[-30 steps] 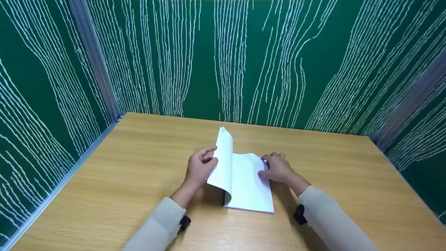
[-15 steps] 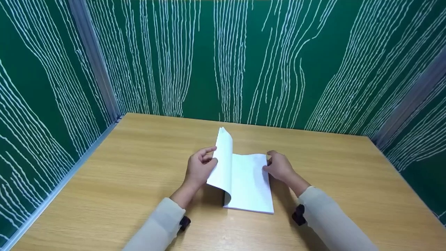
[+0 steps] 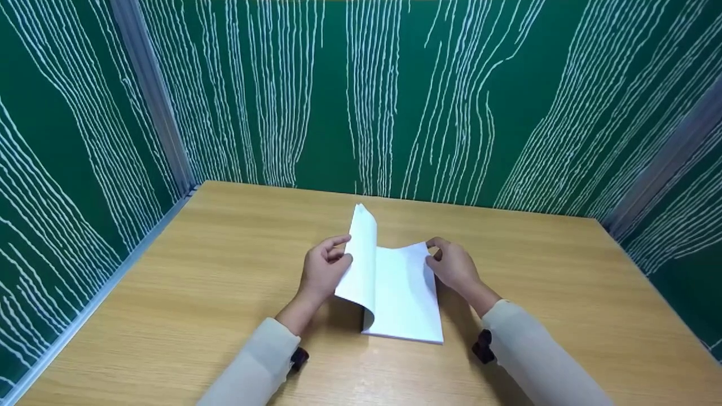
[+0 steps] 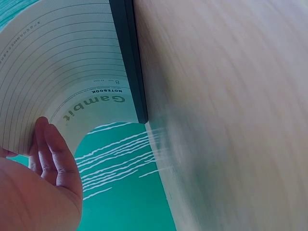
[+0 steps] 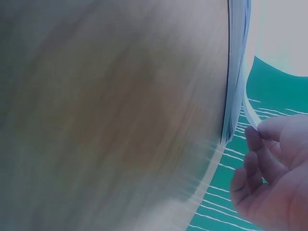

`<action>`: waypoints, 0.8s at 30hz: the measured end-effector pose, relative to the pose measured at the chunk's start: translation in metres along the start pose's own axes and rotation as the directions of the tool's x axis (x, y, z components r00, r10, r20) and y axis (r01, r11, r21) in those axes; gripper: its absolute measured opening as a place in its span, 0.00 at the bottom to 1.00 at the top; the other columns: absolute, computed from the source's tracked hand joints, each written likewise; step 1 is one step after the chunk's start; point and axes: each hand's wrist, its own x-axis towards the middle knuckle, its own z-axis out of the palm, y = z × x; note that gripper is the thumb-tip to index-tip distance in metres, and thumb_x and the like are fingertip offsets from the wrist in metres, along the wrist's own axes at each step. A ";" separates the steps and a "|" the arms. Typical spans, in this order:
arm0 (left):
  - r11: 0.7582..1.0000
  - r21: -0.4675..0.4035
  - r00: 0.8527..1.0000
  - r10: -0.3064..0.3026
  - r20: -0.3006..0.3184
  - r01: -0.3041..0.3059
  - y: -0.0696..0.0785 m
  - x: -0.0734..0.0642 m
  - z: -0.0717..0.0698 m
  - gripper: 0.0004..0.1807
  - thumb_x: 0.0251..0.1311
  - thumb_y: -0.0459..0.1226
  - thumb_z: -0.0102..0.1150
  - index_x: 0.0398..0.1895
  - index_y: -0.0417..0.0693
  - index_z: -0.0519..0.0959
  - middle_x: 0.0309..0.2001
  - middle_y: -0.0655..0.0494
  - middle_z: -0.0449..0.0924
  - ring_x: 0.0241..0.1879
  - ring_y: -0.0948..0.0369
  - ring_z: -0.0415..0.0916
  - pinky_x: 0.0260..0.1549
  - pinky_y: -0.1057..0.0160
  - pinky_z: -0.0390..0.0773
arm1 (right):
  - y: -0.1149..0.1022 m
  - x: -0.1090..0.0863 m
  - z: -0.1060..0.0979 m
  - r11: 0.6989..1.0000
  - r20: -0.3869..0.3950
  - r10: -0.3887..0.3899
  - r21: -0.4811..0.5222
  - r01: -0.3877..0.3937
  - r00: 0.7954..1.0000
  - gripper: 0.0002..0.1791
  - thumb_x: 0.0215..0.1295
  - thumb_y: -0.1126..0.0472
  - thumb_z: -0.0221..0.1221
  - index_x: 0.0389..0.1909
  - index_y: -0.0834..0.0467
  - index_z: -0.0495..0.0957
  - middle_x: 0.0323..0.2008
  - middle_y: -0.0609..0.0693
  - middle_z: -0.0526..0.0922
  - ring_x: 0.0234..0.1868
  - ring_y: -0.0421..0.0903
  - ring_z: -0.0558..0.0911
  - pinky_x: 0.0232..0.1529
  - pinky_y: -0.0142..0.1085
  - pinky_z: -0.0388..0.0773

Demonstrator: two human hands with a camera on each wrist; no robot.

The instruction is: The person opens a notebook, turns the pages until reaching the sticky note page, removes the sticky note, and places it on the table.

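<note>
An open notebook [image 3: 403, 299] with white pages lies on the table, its left part raised and curled upright. My left hand [image 3: 324, 268] pinches the outer edge of that raised part between thumb and fingers. In the left wrist view, the lined page [image 4: 72, 72] bears the words "Gambit" and "NOTEBOOK", beside a dark spine [image 4: 130, 62]. At the upper right corner, my right hand [image 3: 457, 265] pinches the page edge and lifts it. The right wrist view shows thumb and forefinger on the lifted sheets [image 5: 250, 108], apart from the stack of pages [image 5: 235, 82] below.
The wooden table [image 3: 225, 248] extends around the notebook on all sides. Green panels [image 3: 327, 113] with white wavy lines stand behind it and at both sides, joined by grey posts [image 3: 152, 96]. A black wrist device [image 3: 484, 347] sits at the right sleeve.
My right hand has shifted from lying over the page's right edge to its upper right corner, which is now pinched and raised. My left hand and the curled part stay in place.
</note>
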 end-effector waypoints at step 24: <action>1.000 0.010 0.999 0.028 -0.029 -0.028 -0.028 0.010 0.004 0.18 0.49 0.33 0.53 0.46 0.52 0.76 0.28 0.55 0.82 0.29 0.61 0.73 0.32 0.66 0.74 | -0.008 -0.013 -0.001 0.967 0.048 -0.193 0.177 0.182 0.980 0.15 0.61 0.52 0.47 0.49 0.40 0.71 0.34 0.46 0.78 0.29 0.44 0.74 0.27 0.34 0.71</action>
